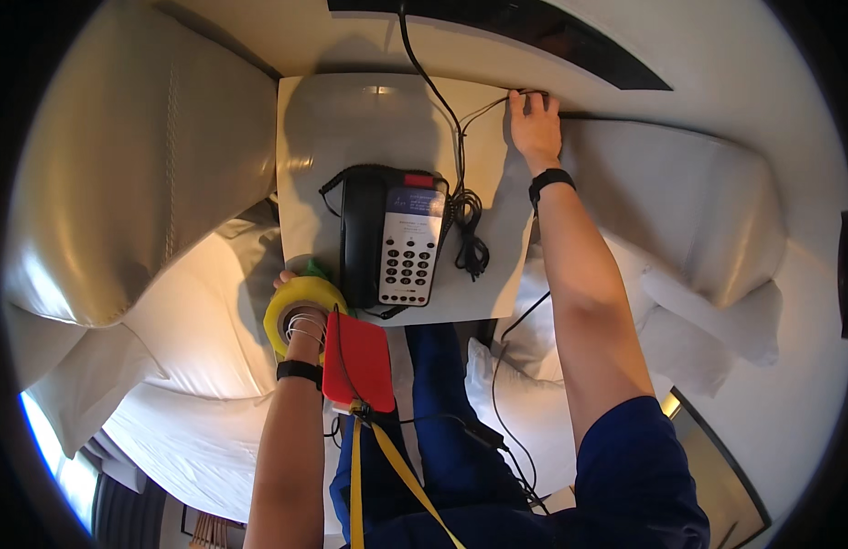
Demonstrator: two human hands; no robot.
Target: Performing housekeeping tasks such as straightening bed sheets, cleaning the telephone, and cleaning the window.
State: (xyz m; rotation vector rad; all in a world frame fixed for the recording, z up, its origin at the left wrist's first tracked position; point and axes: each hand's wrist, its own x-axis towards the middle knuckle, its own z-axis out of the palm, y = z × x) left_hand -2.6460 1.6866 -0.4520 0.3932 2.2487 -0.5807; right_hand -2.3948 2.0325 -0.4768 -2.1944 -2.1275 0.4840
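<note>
My right hand (537,130) reaches to the far right corner of a small white table (390,120), fingertips on a thin black cable (486,110) by the wall. Around my left wrist hangs a roll of yellow tape (276,309). The left hand (285,277) is mostly hidden behind the roll at the near left edge, close to something green (315,267); its grip cannot be seen. A black desk telephone (362,240) with a white keypad stands on the table. Beside it lies a bundled black cable (470,237), joined to a cord running up to the wall.
Padded headboards (156,158) flank the table, with white bedding (197,329) below on both sides. A black panel (534,41) is on the wall. A red card holder (359,360) on a yellow lanyard (396,460) and a loose black wire (496,384) hang before my body.
</note>
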